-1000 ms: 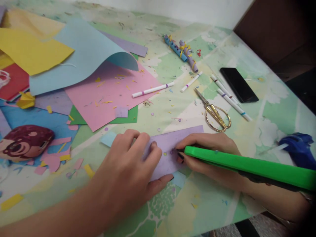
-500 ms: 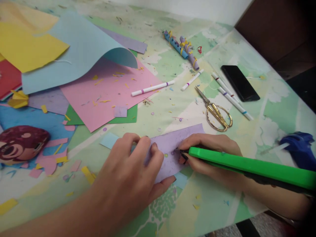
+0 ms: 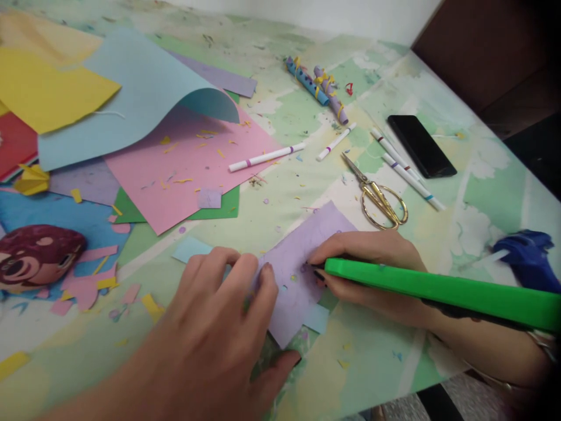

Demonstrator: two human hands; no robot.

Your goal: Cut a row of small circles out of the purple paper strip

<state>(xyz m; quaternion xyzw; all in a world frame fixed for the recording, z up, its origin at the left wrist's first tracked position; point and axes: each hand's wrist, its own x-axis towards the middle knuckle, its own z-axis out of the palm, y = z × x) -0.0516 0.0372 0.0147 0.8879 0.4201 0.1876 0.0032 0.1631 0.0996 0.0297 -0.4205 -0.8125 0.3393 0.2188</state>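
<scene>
A purple paper strip (image 3: 302,245) with small holes lies slantwise on the table between my hands. My left hand (image 3: 223,316) rests on its left end, fingers bent and apart, the thumb stretched out beside the lower edge. Holding a green utility knife (image 3: 416,286) like a pen, my right hand (image 3: 377,263) keeps the dark tip at the middle of the strip. The knife body covers part of that hand. Light blue paper scraps (image 3: 316,318) show by the strip's lower edge and beyond my left fingers.
Gold-handled scissors (image 3: 381,202), white markers (image 3: 267,156), a black phone (image 3: 421,146) and two decorated paper rolls (image 3: 307,82) lie beyond my hands. A blue glue gun (image 3: 526,257) is at right. Coloured sheets (image 3: 131,99) and a maroon case (image 3: 39,254) are at left, among paper scraps.
The purple strip has turned anticlockwise, its far end swinging up and left. My left thumb has moved down, away from the strip's edge. The knife tip has shifted slightly left.
</scene>
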